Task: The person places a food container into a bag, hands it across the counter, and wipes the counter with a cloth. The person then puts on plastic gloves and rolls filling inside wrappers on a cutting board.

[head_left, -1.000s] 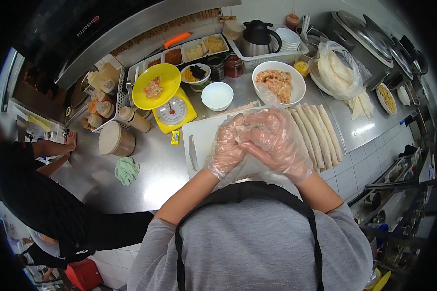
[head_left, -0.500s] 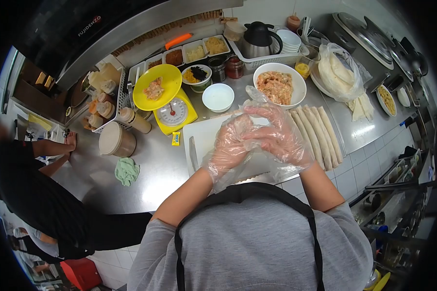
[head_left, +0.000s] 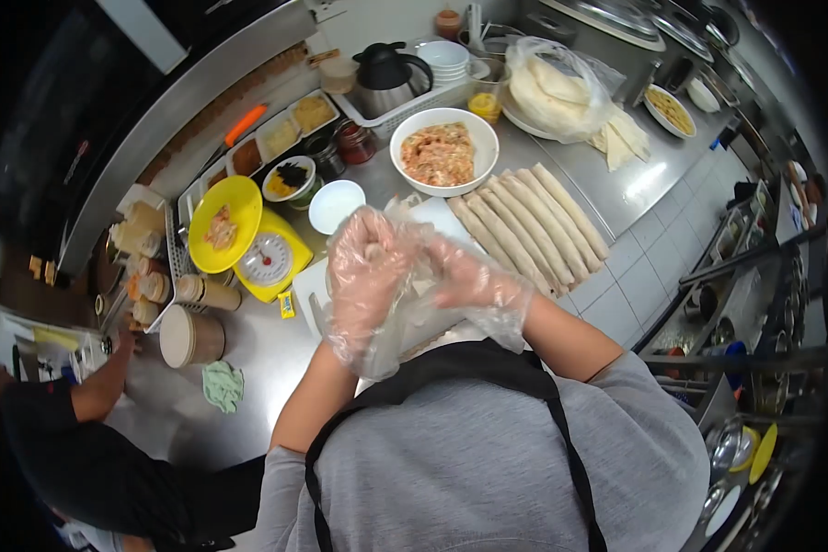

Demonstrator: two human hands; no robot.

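My left hand, in a clear plastic glove, is raised over the white cutting board with its fingers curled inward. What lies inside that curl, if anything, is hidden. My right hand, gloved too, is close beside it, thumb and fingers apart and pointing toward the left hand. Several long pale wrapped rolls lie side by side to the right of the board. Beyond the hands stands a white bowl of minced meat mixture. A small white bowl sits just past my left hand.
At left, a yellow kitchen scale carries meat in its pan, near a lidded tub and a green cloth. A bag of wrappers and a thermal jug stand at the back. Another person's arm rests at far left.
My view has turned, so the counter shifts left in the picture. My hands, formerly cupped together, have drawn apart somewhat; the left fingers are now curled up.
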